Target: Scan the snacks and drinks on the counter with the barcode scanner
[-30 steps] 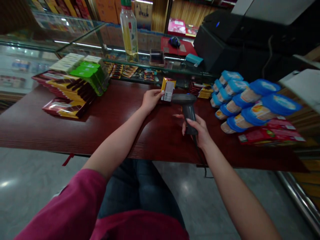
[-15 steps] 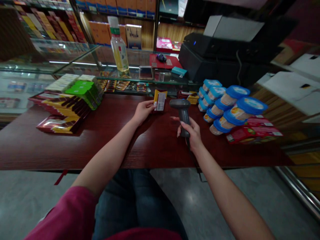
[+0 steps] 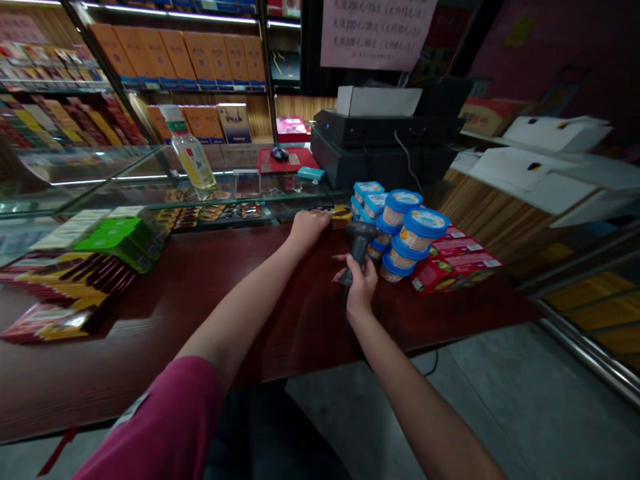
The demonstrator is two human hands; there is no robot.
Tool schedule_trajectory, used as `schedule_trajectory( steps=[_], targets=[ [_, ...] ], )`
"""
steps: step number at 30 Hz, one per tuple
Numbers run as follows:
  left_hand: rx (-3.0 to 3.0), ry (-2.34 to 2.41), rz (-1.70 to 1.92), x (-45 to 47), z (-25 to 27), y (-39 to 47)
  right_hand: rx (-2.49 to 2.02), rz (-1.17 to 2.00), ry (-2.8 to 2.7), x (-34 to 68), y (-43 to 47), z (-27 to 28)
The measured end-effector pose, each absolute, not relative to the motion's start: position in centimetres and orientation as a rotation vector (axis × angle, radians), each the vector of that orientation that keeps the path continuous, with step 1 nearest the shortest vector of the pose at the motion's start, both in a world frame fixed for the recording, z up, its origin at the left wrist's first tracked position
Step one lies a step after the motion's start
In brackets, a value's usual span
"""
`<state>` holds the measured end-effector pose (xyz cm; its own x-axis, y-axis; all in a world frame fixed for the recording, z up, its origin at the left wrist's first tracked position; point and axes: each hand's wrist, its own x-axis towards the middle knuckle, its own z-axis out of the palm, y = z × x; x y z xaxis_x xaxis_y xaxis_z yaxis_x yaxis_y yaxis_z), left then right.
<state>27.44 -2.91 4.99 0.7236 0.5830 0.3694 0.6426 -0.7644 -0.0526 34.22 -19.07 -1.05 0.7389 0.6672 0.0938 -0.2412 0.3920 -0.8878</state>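
Observation:
My left hand point(image 3: 309, 227) reaches to the back edge of the counter. Its fingers are closed at a low pile of flat yellow-and-dark-red packets point(image 3: 341, 217), gripping at its left end; the hand covers much of what lies there. In my right hand point(image 3: 361, 283) is a dark barcode scanner point(image 3: 359, 250), held upright by its handle with the head on top. Just behind and right of the scanner stand stacked tubs with blue lids point(image 3: 425, 223). On the left lies a larger pile of similar packets point(image 3: 75, 283), with green boxes point(image 3: 120, 239) on top.
Red boxes point(image 3: 457, 263) stand beside the tubs. A glass display case point(image 3: 145, 175) borders the wooden counter point(image 3: 215, 293), with a bottle point(image 3: 193, 157) on it. Black machines point(image 3: 380, 150) stand behind. The scanner's cable point(image 3: 350, 320) hangs past the front edge.
My left hand has moved right, taking the yellow packet from in front of the scanner to the low pile. The view has turned right; my right hand still holds the barcode scanner.

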Motion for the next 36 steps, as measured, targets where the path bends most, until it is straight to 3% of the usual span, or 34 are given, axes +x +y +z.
schedule_trajectory(
  steps=[8, 14, 23, 31, 36],
  targets=[
    [-2.783, -0.986, -0.526, 30.7, 2.4, -1.1, -1.028, 0.667, -0.508, 34.2, -19.2, -0.8],
    [-2.809, -0.874, -0.576, 27.4, 0.4, -1.7, -0.986, 0.702, -0.57, 34.4, -19.2, -0.9],
    [-2.604, -1.07, -0.605, 7.4, 0.0, -10.1, -0.919, 1.228, -0.71, 33.9, -20.9, -0.2],
    [-2.249, -1.672, -0.772, -14.6, 0.9, -16.4, -0.786, 1.514, -0.764, 29.2, -22.1, 0.9],
    [-2.144, -1.876, -0.821, -20.4, -0.1, -17.3, -0.789, 1.669, -0.827, 24.1, -21.5, 1.1]
  ],
)
